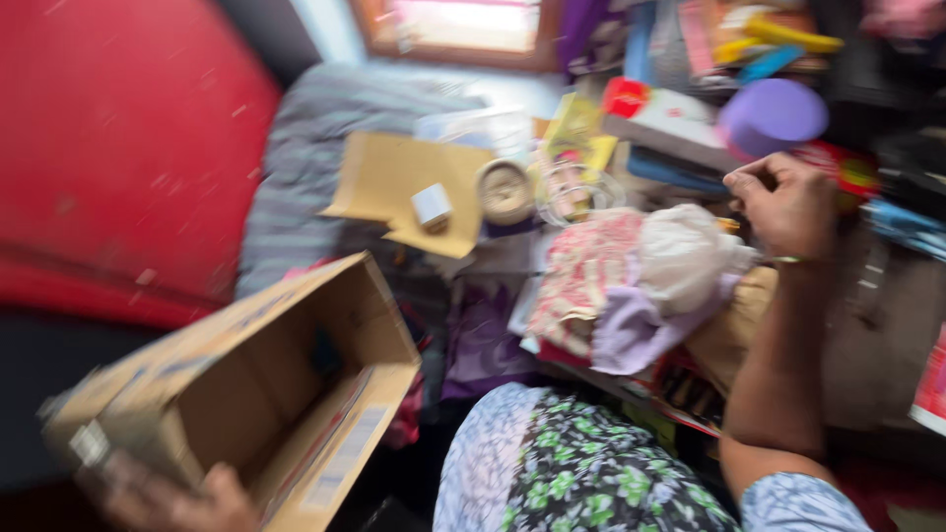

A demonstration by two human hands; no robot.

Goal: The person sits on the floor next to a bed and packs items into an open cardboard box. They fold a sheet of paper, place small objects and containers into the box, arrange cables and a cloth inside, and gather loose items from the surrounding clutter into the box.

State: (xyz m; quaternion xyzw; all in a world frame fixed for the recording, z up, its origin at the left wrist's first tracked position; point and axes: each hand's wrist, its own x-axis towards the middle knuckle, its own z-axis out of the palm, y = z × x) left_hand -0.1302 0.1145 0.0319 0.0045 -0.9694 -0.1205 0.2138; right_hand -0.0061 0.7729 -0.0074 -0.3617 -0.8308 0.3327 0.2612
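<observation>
The left hand (182, 502) grips the open cardboard box (246, 384) at its lower edge; the fingers are wrapped around the cardboard, though the picture is blurred there and each finger cannot be seen clearly. The box is tilted, its open side turned up and to the right, and a small dark thing lies deep inside it, too unclear to name. To the right of the box, well apart from it, the right hand (783, 202) is raised over a crowded pile of things; its fingers are curled in, and I cannot tell if they hold anything. Just beside this hand, on the side toward the box, lies a white bundle of cloth (690, 256) on a pale purple cloth (631, 335) and a flowered cloth (581, 271). Beyond the box lies a flat brown envelope (404, 187) with a small white block (432, 205) on it, and a round cream clock (505, 190) stands just beside the envelope. A purple round lid (774, 113) is farther from the box, above the right hand.
</observation>
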